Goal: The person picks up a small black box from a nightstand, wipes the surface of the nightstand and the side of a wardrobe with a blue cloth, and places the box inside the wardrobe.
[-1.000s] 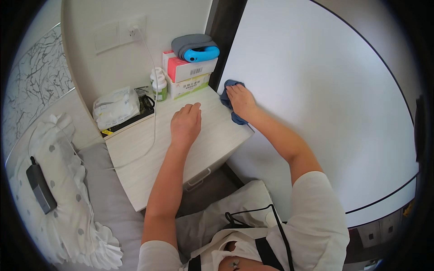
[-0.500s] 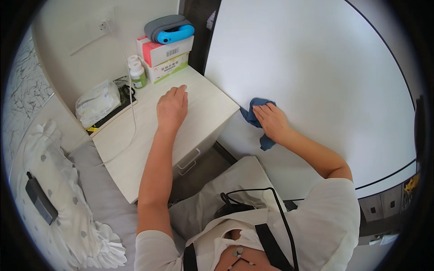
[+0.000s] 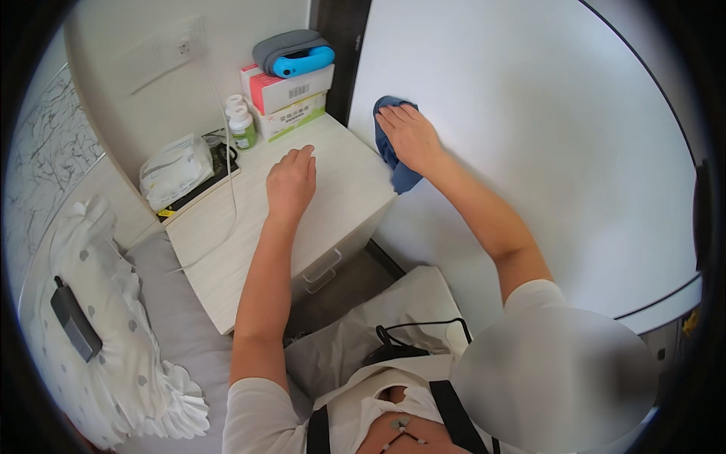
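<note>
My right hand (image 3: pixel 412 138) presses a dark blue cloth (image 3: pixel 405 180) against a large white panel (image 3: pixel 529 113), close to its dark left edge. Its fingers lie over the cloth, and folds hang out below the palm. To the left, over the pale wooden top of a bedside cabinet (image 3: pixel 344 178), is my left hand (image 3: pixel 291 181) with its fingers loosely curled in. Nothing shows in it, though its palm side is hidden.
Stacked boxes (image 3: pixel 299 94) carry a grey and blue device (image 3: pixel 302 60) at the cabinet's back. Beside them stand white bottles (image 3: pixel 242 127), a white soft pack (image 3: pixel 178 170) and a trailing white cable (image 3: pixel 233 189). A black device (image 3: pixel 76 321) lies on a frilled pillow (image 3: pixel 136 378).
My right hand has slid the cloth up and left along the white panel, toward its dark edge. My left hand keeps nearly the same place over the cabinet. The view has shifted slightly.
</note>
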A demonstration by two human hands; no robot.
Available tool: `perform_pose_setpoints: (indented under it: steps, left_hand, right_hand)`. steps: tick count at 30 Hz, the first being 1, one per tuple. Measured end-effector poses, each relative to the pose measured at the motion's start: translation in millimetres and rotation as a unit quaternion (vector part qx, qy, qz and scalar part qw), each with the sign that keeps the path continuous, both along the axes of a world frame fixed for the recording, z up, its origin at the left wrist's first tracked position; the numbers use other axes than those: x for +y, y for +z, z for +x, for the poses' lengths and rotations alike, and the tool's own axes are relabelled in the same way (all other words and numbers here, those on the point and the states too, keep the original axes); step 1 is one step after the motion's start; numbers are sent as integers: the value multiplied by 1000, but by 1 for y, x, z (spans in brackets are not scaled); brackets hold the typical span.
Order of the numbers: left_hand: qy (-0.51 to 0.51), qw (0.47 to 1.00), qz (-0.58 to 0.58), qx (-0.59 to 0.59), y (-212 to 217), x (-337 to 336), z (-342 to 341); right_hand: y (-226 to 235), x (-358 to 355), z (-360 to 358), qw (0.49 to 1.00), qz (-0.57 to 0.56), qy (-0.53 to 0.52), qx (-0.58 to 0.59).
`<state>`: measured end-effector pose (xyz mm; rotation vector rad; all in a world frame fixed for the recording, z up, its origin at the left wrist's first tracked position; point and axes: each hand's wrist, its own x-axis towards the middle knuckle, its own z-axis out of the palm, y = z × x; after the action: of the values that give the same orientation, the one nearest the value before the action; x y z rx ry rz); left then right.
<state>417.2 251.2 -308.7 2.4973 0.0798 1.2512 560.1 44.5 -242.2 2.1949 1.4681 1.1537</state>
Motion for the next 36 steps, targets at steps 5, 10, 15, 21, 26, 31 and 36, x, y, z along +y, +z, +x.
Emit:
perform_pose_setpoints:
  steps: [5,10,15,21,26,31,36]
  left_hand:
    - [32,998,-50,26,-3,8,2]
    - [49,997,-41,39,-4,11,4]
    - [70,996,-22,57,-3,9,4]
    - [82,995,-8,65,-9,18,1]
    - [89,994,-37,55,-14,21,-3]
    - [104,992,-23,71,-28,11,-40]
    - [105,992,-3,72,-19,15,-155]
  right_hand:
    - [-68,38,30,950,-33,107,291]
    - [-102,104,71,907,48,63,413]
    - [-95,143,81,896,78,-33,437]
    - [-97,105,46,884,103,-20,457]
    - [-112,44,30,892,124,-17,433]
    - [-111,9,-17,902,149,-32,404]
    - [-108,38,-9,923,145,-18,356]
